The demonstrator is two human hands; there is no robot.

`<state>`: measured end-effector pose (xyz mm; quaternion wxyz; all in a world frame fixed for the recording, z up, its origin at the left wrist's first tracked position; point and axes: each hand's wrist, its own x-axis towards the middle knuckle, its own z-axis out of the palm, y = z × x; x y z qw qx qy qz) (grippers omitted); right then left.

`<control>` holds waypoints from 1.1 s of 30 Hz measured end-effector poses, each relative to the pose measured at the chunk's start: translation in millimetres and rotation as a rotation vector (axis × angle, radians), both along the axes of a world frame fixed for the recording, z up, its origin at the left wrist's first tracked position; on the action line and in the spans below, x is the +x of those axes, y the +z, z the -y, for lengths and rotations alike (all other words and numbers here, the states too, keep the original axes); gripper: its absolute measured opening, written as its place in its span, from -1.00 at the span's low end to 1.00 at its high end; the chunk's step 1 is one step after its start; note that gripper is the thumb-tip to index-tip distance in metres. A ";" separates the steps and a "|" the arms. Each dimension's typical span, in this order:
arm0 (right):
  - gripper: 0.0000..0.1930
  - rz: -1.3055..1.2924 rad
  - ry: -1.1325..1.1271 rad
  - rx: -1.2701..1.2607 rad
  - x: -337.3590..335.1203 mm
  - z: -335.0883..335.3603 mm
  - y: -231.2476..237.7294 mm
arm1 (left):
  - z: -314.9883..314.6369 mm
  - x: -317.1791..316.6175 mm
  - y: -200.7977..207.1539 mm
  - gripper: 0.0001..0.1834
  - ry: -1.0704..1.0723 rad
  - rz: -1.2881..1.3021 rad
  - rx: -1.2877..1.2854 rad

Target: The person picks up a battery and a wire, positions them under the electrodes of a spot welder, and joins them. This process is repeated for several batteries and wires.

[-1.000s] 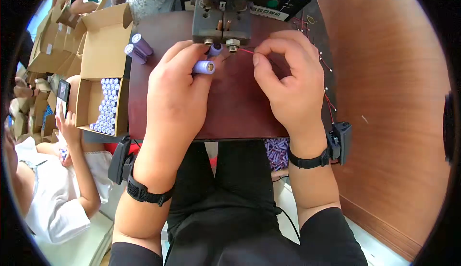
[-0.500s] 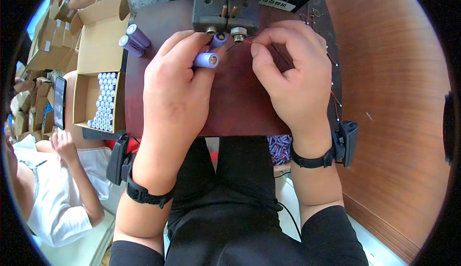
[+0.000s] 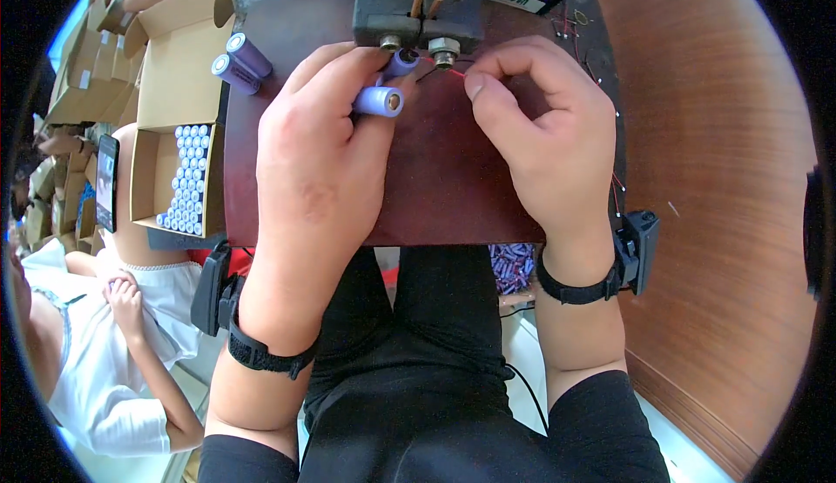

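Observation:
My left hand (image 3: 318, 152) is closed around purple cylindrical battery cells. One battery cell (image 3: 374, 101) points its metal end to the right. Another cell (image 3: 402, 63) sits just beyond it, its end by the electrodes of a grey spot welder head (image 3: 380, 14). Thin red wire (image 3: 453, 72) stretches from near that end to my right hand (image 3: 562, 130), whose thumb and forefinger pinch it. A dark wire shows close to the cells. The fingers of my left hand partly hide the cells, and the exact contact with the electrodes is hard to make out.
Two purple cells (image 3: 242, 63) stand at the table's far left. Beside the table, an open cardboard box (image 3: 144, 182) holds many cells. More wires (image 3: 599, 81) lie along the right edge. A bin of purple cells (image 3: 511, 267) is below. Someone in white (image 3: 113, 352) sits at left.
My hands and the welder appear slightly shifted to the right in the picture, with both grips unchanged. The neighbour's hands have come together lower down, away from the phone.

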<state>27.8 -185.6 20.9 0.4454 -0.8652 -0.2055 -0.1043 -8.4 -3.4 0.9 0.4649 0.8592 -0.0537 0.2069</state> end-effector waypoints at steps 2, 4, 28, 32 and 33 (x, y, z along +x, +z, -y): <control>-0.90 0.039 0.025 -0.019 1.0 0.6 -1.0 | 0.6 -0.1 2.3 -0.80 0.004 -0.011 0.013; -0.90 0.066 0.020 -0.048 0.6 0.0 0.6 | 0.9 -0.4 2.6 -0.80 0.011 -0.022 0.027; -0.87 -0.291 0.011 0.075 -23.5 11.0 15.9 | -0.9 -13.1 10.9 -0.66 -0.100 -0.057 0.021; -0.92 -0.138 0.051 -0.197 -72.7 60.6 55.7 | -4.6 -38.9 16.0 -0.72 -0.226 -0.189 -0.202; -0.92 -0.120 0.062 -0.238 -86.7 74.2 61.1 | -10.7 -42.2 16.8 -0.72 -0.225 -0.174 -0.194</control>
